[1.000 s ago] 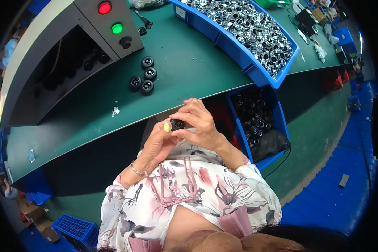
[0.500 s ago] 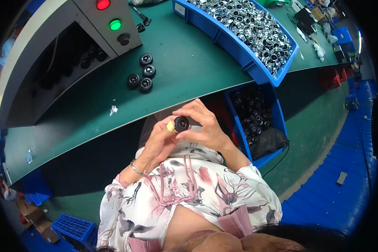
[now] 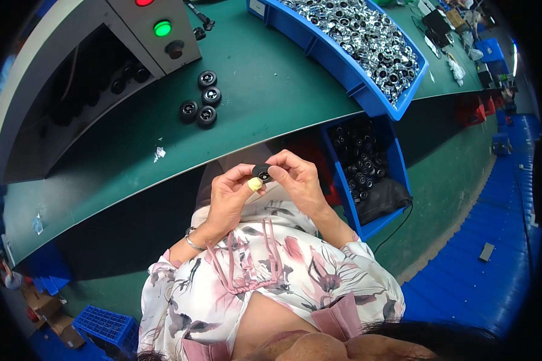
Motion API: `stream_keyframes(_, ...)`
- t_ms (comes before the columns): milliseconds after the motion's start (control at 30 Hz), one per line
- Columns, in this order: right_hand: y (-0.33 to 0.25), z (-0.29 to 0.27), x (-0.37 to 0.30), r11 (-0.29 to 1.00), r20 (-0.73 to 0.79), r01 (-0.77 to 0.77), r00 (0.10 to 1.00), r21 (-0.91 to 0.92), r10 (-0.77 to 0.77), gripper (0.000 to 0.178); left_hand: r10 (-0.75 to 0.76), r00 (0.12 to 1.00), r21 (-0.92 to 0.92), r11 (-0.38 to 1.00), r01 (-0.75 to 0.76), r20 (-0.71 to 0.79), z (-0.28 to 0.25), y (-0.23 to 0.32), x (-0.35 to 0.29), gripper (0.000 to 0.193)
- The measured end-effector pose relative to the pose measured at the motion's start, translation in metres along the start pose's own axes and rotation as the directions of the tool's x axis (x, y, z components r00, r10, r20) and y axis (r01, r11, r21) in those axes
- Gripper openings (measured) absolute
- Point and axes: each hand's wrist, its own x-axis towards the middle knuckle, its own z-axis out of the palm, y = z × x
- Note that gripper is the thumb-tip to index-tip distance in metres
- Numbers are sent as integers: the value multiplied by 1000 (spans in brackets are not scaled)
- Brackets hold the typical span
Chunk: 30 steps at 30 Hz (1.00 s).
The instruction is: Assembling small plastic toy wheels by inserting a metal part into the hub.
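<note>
A small black round part (image 3: 262,173) with a shiny centre is held between both hands, just below the near edge of the green bench (image 3: 132,162). My left hand (image 3: 230,195) pinches its left side; a yellow cot covers one fingertip. My right hand (image 3: 296,179) grips its right side with the fingers curled over it. Several similar black round parts (image 3: 200,106) lie together on the bench farther back.
A grey machine box (image 3: 132,45) with a red and a green light stands at the back left. A long blue tray (image 3: 355,45) of shiny metal parts lies at the back right. A blue bin (image 3: 367,174) of black parts sits below the bench at my right.
Both hands have turned the black part so its face now shows toward the camera. They stayed in about the same place in front of my body.
</note>
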Motion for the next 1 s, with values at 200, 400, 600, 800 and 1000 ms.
stream_keyframes(200,12,1,-5,998,-42,37,998,-46,-39,15,44,999,57,997,-45,21,-1,-3,2,21)
stream_keyframes(400,17,0,-3,1000,-28,18,999,-10,-19,15,-3,1000,79,997,2,8,-5,-4,3,21)
stream_keyframes(600,11,-8,-6,999,21,26,999,-21,-26,17,-36,998,-40,999,34,-51,1,-7,2,30)
stream_keyframes(800,5,-18,-10,988,11,-96,995,-124,98,12,-84,996,220,973,76,27,5,-3,3,37)
stream_keyframes(1000,18,-13,-9,1000,-74,-10,997,5,10,19,-11,1000,201,980,6,24,17,-3,4,39)
